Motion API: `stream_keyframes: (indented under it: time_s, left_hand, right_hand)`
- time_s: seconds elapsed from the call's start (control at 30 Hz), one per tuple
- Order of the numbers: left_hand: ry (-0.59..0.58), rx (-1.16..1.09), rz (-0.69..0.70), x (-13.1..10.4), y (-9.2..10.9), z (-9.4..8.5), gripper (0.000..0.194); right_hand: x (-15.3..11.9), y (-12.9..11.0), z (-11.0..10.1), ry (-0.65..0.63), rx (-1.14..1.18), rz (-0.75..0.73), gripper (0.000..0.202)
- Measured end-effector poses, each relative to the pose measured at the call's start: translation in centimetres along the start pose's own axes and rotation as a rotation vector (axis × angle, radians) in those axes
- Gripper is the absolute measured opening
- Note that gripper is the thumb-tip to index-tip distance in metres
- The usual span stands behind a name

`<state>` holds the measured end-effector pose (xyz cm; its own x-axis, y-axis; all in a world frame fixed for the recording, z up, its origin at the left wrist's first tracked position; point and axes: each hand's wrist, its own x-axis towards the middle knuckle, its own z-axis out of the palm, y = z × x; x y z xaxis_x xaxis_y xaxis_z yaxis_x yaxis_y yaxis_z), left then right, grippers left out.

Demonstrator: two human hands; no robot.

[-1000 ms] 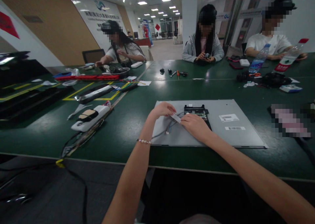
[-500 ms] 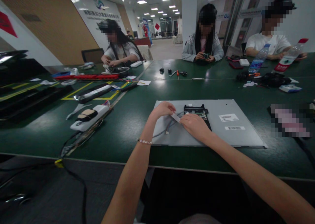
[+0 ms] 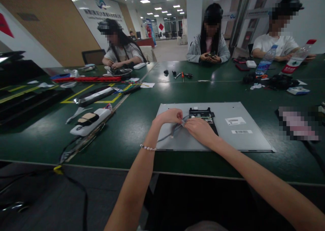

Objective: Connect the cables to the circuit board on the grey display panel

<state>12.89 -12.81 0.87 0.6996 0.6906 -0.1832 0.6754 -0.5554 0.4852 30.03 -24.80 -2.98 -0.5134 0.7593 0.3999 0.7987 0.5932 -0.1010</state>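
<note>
A flat grey metal panel (image 3: pixel 243 141), like the back of a display, lies on the green table. A dark circuit board in a black frame (image 3: pixel 201 112) sits on it, partly hidden by my right hand (image 3: pixel 200 129). Between my hands is a short white strip, apparently tape (image 3: pixel 182 123), lying against a thin grey cable (image 3: pixel 166 137). My right hand pinches the strip's near end, its fingertips low over the panel. My left hand (image 3: pixel 171 116) is closed with curled fingers at the strip's other end; the exact contact is hard to see.
Left of the panel lies a white device with a black strap (image 3: pixel 90 120). Beyond are a long silver-and-black item (image 3: pixel 98 95), a red strip (image 3: pixel 88 79) and small tools (image 3: pixel 182 76). Bottles (image 3: pixel 266 60) stand back right; a blurred-out object (image 3: pixel 297 124) lies right. Several people sit opposite.
My left hand has dropped slightly and come closer to my right, its fingers more curled. Less of the white strip shows between them. My right hand has barely moved.
</note>
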Motion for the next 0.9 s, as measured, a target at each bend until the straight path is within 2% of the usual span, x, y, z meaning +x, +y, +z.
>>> stream_keyframes:
  time_s: [0.17, 0.4, 0.53, 0.6, 0.67, 0.77, 0.9]
  left_hand:
    - [-0.053, -0.016, -0.057, 0.1, -0.4, 0.3, 0.021]
    - [-0.042, 0.039, -0.101, -0.5, 0.4, 0.3, 0.030]
    - [-0.045, 0.104, -0.129, -0.6, 1.0, 0.5, 0.035]
    - [-0.046, 0.153, -0.135, -0.7, 1.3, 0.5, 0.039]
    - [-0.031, 0.202, -0.130, -0.8, 1.5, 0.5, 0.042]
    - [0.024, 0.232, -0.097, -0.9, 1.8, 0.5, 0.042]
    - [0.174, 0.148, -0.033, -0.9, 2.1, 0.4, 0.035]
  right_hand:
    - [-0.3, -0.5, -0.5, -0.041, -0.009, -0.045, 0.022]
    - [-1.3, -2.1, -1.8, -0.091, -0.006, -0.100, 0.030]
    - [-2.6, -1.7, -3.3, -0.122, 0.037, -0.112, 0.035]
    - [-4.2, -0.4, -4.4, -0.128, 0.061, -0.074, 0.042]
    - [-6.5, 2.0, -5.6, -0.133, 0.059, 0.046, 0.045]
    - [-11.4, 6.9, -7.1, -0.154, 0.052, 0.275, 0.054]
    - [-18.3, 12.8, -7.4, -0.197, 0.050, 0.412, 0.060]
